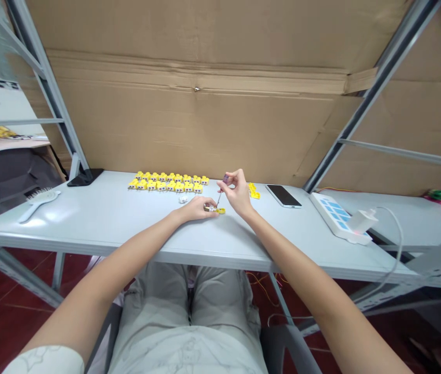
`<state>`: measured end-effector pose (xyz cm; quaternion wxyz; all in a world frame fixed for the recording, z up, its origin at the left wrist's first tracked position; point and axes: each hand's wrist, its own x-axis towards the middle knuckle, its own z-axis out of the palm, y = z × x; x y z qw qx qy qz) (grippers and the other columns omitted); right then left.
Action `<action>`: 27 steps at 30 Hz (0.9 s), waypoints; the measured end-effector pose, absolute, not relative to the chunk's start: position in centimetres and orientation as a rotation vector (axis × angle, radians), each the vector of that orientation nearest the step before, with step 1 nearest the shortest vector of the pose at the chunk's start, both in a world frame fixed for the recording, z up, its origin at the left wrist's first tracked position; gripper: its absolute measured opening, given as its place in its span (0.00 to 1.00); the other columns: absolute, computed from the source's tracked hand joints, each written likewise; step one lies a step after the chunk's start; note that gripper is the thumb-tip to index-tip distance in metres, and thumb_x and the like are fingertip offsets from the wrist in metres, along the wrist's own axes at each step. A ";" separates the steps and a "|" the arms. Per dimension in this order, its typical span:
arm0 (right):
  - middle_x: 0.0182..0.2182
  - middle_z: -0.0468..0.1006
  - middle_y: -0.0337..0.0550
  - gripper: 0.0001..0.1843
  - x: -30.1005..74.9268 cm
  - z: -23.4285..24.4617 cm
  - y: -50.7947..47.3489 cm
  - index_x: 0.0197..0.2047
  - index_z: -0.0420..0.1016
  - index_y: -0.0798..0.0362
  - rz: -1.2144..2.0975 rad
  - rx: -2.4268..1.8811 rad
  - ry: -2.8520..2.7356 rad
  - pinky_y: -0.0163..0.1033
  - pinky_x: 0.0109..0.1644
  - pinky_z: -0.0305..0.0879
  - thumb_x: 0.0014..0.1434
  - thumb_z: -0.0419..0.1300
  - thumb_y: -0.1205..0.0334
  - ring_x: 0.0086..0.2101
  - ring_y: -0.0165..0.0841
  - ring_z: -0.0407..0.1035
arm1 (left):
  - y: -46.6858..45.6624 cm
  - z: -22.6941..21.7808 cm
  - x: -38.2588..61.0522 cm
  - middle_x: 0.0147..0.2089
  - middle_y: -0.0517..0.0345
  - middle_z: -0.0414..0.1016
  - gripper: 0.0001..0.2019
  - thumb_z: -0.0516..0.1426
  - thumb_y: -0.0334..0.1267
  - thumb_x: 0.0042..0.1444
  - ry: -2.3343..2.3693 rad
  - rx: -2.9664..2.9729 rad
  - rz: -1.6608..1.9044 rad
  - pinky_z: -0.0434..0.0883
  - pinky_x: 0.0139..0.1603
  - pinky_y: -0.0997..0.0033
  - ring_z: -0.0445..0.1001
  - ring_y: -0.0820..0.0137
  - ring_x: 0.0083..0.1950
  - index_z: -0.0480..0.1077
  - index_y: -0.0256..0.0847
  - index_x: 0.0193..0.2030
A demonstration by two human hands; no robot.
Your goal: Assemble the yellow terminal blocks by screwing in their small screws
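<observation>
Both bare hands work near the middle of a pale grey steel bench (99,241), a little back from its front edge. The left hand (197,209) has its fingers (209,214) curled narrowly around one yellow terminal block (221,211), with a brass-coloured metal part (207,208) showing at the block's near end. The right hand (236,193) pinches a small screwdriver (225,178) with a purple handle between thumb and fingertips; its thin shaft slants down to the held block, and the tip looks to be touching it.

Along the back edge sit two tight rows of matching yellow terminal blocks (168,182) – about nine behind and eight in front, though they are too small to count for certain. Two more yellow pieces (253,191) lie just beside the right hand, and one small white piece (183,199) lies in front of the rows.

Toward the right end are one smartphone (283,196), face up, and a white panel with blue keys (335,218), a white plug adapter (362,221) resting on it. One white hairbrush (39,204) lies near the left end, and a black stand (85,177) occupies the back left corner – all backed by a cardboard sheet (189,114).
</observation>
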<state>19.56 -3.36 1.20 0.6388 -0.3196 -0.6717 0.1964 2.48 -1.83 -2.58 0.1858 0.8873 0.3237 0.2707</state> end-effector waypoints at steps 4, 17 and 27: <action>0.36 0.72 0.39 0.21 19.6 1.0 -3.3 0.41 0.60 0.47 0.521 -0.690 -1.546 0.41 0.34 0.78 0.56 0.60 0.41 0.33 0.30 0.72 | -1.8 -2.6 2.5 0.44 0.52 0.81 0.18 0.63 0.49 0.52 0.912 2.491 0.771 0.71 0.46 0.68 0.77 0.65 0.42 0.75 0.38 0.44; 0.36 0.72 0.39 0.20 19.7 0.7 -3.4 0.49 0.66 0.45 0.537 -0.695 -1.582 0.42 0.39 0.77 0.60 0.55 0.41 0.33 0.30 0.72 | -1.9 -2.5 2.6 0.43 0.52 0.81 0.17 0.63 0.48 0.52 0.913 2.520 0.776 0.71 0.45 0.69 0.78 0.65 0.41 0.76 0.38 0.43; 0.35 0.71 0.37 0.23 19.8 1.3 -3.6 0.46 0.63 0.46 0.636 -0.638 -1.586 0.41 0.37 0.78 0.56 0.60 0.40 0.33 0.29 0.71 | -1.6 -2.8 2.6 0.43 0.51 0.81 0.17 0.63 0.47 0.52 0.881 2.507 0.787 0.71 0.44 0.70 0.77 0.65 0.41 0.76 0.36 0.43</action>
